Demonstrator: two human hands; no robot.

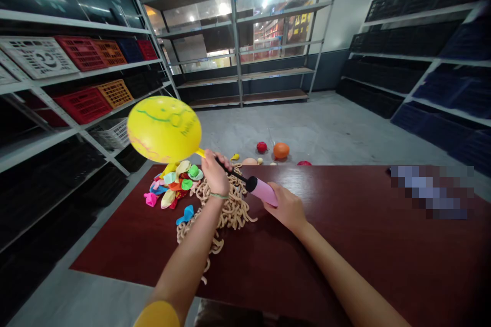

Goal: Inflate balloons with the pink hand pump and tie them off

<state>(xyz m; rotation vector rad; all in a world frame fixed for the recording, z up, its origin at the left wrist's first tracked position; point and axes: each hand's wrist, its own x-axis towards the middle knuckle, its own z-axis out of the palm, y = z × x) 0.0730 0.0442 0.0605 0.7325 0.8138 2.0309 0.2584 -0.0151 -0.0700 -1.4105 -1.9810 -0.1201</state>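
A yellow balloon [164, 129], inflated and printed with green and pink lines, points up and left from my left hand [215, 171]. That hand is closed around the balloon's neck, where it meets the black rod of a hand pump. My right hand [286, 207] is wrapped round the pump's pink barrel [265, 192]. Between barrel and left hand, a length of the black rod shows. Below my left hand lies a heap of beige curled pieces [235, 209]. Deflated balloons [176, 184] of several colours lie left of it, with a blue deflated balloon [186, 214] nearer me.
The dark red table [330, 255] stretches across in front of me; a blurred-out item [429, 191] lies at its right. Beyond it, an orange balloon [281, 150] and a red balloon [261, 147] rest on the floor. Shelves with plastic crates [80, 53] line both sides.
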